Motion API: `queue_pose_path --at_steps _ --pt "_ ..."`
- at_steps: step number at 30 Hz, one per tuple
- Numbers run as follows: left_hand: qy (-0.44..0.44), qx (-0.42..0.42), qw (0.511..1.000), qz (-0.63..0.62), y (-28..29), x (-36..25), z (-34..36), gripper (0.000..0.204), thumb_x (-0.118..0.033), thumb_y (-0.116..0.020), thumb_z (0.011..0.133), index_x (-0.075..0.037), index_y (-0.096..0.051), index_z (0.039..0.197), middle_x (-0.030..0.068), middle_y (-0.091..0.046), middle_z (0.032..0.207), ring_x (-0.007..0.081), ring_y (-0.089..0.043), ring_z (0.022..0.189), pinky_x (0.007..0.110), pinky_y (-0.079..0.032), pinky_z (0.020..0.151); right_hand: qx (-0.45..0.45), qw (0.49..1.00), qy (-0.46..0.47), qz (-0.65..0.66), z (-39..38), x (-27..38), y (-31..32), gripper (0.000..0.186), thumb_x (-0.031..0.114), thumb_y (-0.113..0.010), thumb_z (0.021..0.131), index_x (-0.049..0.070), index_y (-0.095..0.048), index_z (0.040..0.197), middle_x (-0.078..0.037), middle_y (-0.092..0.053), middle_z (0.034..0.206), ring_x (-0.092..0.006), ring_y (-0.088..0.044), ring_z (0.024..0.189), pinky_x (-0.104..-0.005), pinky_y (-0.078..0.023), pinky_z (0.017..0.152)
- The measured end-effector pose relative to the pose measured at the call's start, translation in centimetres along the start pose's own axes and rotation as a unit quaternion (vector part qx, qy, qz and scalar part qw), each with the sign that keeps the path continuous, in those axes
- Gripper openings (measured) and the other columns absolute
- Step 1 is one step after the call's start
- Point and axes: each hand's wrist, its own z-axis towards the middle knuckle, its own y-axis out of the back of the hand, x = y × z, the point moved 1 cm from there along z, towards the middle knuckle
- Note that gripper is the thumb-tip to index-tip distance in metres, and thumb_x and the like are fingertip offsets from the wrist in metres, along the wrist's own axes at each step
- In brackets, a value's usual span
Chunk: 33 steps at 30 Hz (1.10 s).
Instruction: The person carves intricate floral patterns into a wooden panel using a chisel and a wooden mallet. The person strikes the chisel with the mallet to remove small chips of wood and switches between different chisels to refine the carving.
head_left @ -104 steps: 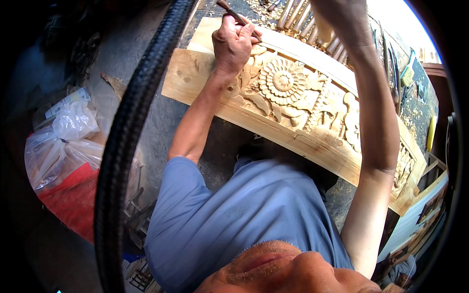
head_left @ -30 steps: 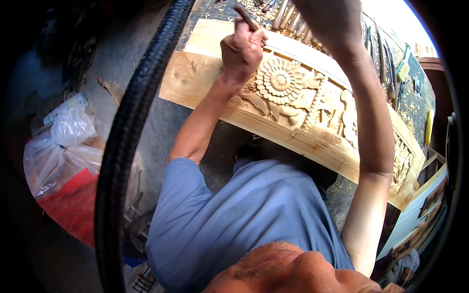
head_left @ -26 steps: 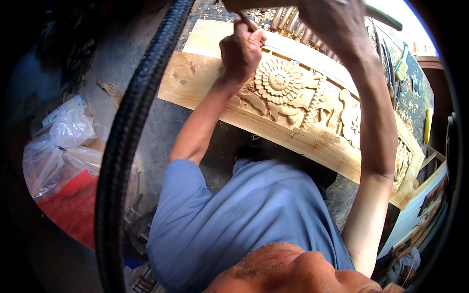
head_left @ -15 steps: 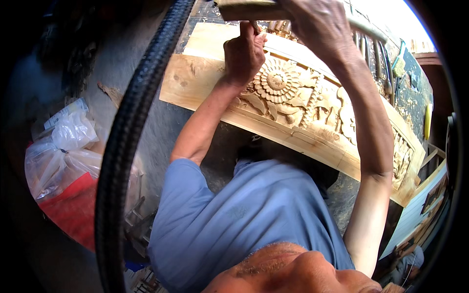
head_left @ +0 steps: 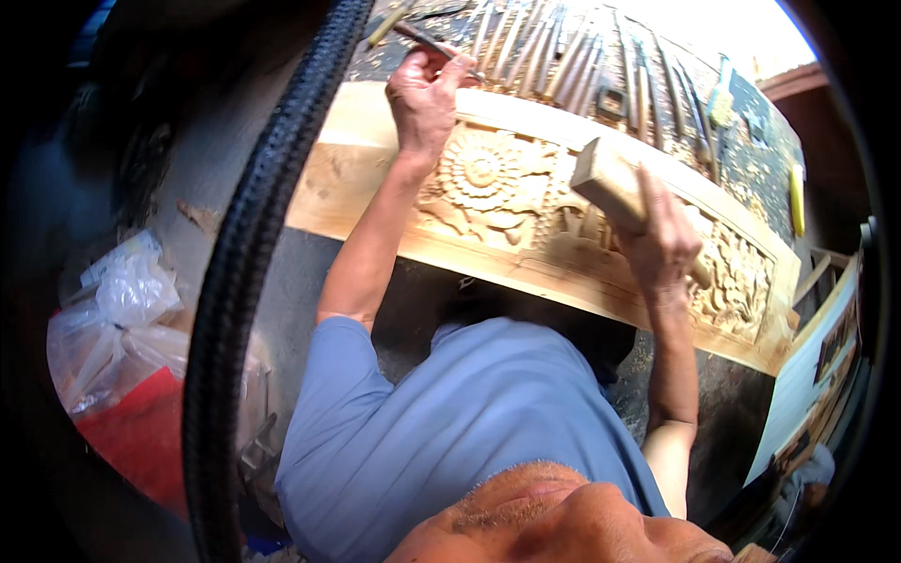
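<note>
In my left hand [head_left: 424,103] is a slim dark carving chisel [head_left: 424,39], slanting across the fingers above the far edge of a carved wooden panel [head_left: 347,178]. My right hand [head_left: 664,242] grips a wooden mallet [head_left: 608,180], its block-shaped head over the middle of the panel. A round flower [head_left: 482,169] with layered petals is carved in relief at the panel's left part. Leafy carving [head_left: 737,286] fills the right end. The mallet and right hand cover part of the carving between them.
A row of several chisels [head_left: 554,56] lies along the bench beyond the panel, among wood shavings. A brush [head_left: 721,98] and a yellow object [head_left: 798,200] lie at the right. Clear plastic bags [head_left: 131,300] sit at the left. A thick black braided strap [head_left: 253,225] crosses the view.
My right hand has brought the mallet down and toward me, from above the chisel to over the panel. The left hand has shifted left with the chisel, now tilted and off the carving.
</note>
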Motion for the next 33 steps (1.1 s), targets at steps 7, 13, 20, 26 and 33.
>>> queue_pose_path --at_steps 7,13,20,26,33 --pt "-0.037 0.119 0.981 0.146 -14.2 2.6 1.4 0.007 -0.009 -0.078 0.091 -0.008 -0.079 0.098 0.0032 -0.078 0.085 0.0096 -0.073 0.075 0.024 -0.059 0.067 0.051 0.997 -0.037 0.038 -1.6 2.0 1.0 0.072 0.005 -0.080 0.056 0.007 -0.070 0.127 -0.015 -0.074 0.115 -0.0270 -0.072 0.091 -0.0379 -0.058 0.078" --pt "-0.079 0.151 0.948 0.270 -18.3 5.2 1.2 0.012 -0.020 -0.079 0.091 -0.010 -0.080 0.097 0.0024 -0.079 0.083 0.0098 -0.073 0.072 0.025 -0.059 0.068 0.059 0.997 -0.032 0.045 -1.7 1.5 1.2 0.069 0.007 -0.078 0.054 0.003 -0.069 0.123 -0.014 -0.072 0.113 -0.0268 -0.070 0.092 -0.0370 -0.057 0.080" --pt "-0.135 0.154 0.883 0.422 -18.3 5.6 1.2 0.020 -0.030 -0.073 0.094 -0.014 -0.081 0.101 0.0048 -0.079 0.084 0.0165 -0.074 0.069 0.033 -0.059 0.066 0.057 0.996 -0.033 0.059 -1.4 1.9 0.7 0.065 0.005 -0.078 0.059 0.002 -0.068 0.123 -0.014 -0.072 0.114 -0.0275 -0.070 0.093 -0.0369 -0.057 0.081" --pt "-0.035 0.090 0.992 0.082 -13.9 1.6 0.4 0.012 -0.008 -0.061 0.101 0.000 -0.064 0.093 0.0128 -0.075 0.082 0.0188 -0.075 0.071 0.029 -0.065 0.061 0.063 0.996 -0.051 0.047 -1.5 1.8 0.9 0.069 0.002 -0.081 0.057 0.001 -0.068 0.125 -0.014 -0.073 0.114 -0.0272 -0.070 0.095 -0.0367 -0.057 0.082" --pt "-0.019 -0.055 0.994 0.092 1.2 -1.4 -3.3 0.018 -0.009 -0.061 0.104 0.003 -0.049 0.105 0.0177 -0.072 0.088 0.0238 -0.075 0.077 0.034 -0.066 0.072 0.094 0.993 -0.051 0.055 -1.1 2.1 1.5 0.076 0.003 -0.085 0.053 0.002 -0.067 0.127 -0.014 -0.072 0.116 -0.0288 -0.069 0.095 -0.0380 -0.057 0.083"
